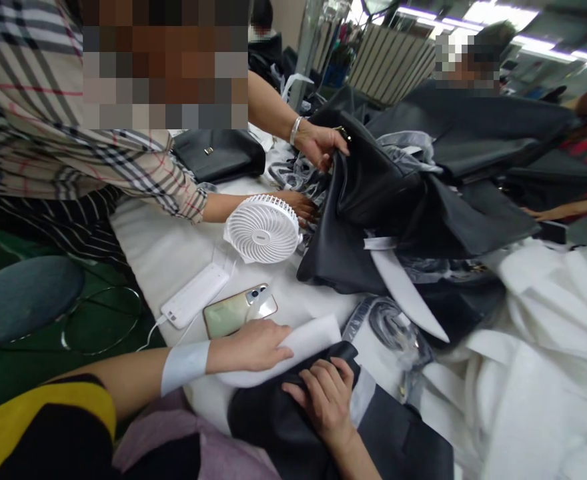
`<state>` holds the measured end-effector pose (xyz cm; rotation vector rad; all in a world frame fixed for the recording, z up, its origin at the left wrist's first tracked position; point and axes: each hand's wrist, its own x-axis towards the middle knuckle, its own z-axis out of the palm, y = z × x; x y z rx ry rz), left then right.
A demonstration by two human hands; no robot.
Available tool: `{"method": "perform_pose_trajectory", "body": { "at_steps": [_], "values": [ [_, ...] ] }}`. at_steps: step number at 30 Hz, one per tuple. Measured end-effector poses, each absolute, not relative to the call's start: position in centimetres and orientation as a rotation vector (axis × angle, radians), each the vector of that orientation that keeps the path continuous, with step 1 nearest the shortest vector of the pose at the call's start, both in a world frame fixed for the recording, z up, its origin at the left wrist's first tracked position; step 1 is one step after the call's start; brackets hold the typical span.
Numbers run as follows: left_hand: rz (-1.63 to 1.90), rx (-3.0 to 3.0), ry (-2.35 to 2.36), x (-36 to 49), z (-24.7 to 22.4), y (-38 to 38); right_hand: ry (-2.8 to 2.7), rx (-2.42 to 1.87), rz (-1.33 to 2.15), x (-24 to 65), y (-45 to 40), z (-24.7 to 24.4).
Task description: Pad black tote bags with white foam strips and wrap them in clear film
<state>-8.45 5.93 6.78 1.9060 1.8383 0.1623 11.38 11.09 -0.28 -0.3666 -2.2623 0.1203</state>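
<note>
My left hand (251, 345), with a pale band round the wrist, has its fingers curled on a rolled white sheet (306, 341). Close by on the right, my right hand (327, 397) grips the edge of a black leather bag (273, 417), its fingers bent over the rim. The bag lies at the table's near edge, and the white roll rests along its upper side. A grey-white strip (362, 399) shows on the bag beside my right hand. Beyond it sits a plastic-wrapped coiled strap (393, 330).
A white fan (262, 230), a power bank (196, 295) and a phone (238, 310) stand or lie beyond my left hand. Another person's hand (321, 143) holds a pile of black bags (373, 200). White sheets (528, 393) heap at right; a stool (26, 299) is left.
</note>
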Motion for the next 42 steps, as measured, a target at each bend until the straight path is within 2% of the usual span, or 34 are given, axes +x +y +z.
{"method": "perform_pose_trajectory", "body": {
  "at_steps": [6, 13, 20, 25, 31, 37, 42],
  "values": [
    [0.048, 2.112, 1.638, -7.6, 7.6, 5.9, -2.244, -0.368, 0.139, 11.6, 10.7, -0.5],
    [-0.067, 2.173, 1.620, -6.6, 5.4, 7.1, -2.292, -0.351, 0.151, 11.6, 11.1, -0.1],
    [0.200, 1.932, 1.522, -8.4, 4.1, 6.4, -2.585, -0.190, 0.150, 9.8, 13.3, 1.5],
    [0.759, 1.558, 1.927, -9.1, 6.3, 1.2, -2.707, -0.174, 0.099, 9.0, 14.4, 1.3],
    [0.545, 1.402, 1.908, -7.0, 5.6, -5.1, -2.836, -0.088, 0.109, 8.1, 15.1, 2.3],
    [0.626, 1.308, 2.027, -5.2, 1.9, -4.4, -2.909, 0.004, 0.248, 7.0, 15.1, 2.8],
    [0.614, 1.531, 2.024, -4.7, 0.9, -4.2, -2.934, 0.110, 0.269, 6.8, 15.1, 2.9]
  ]
}}
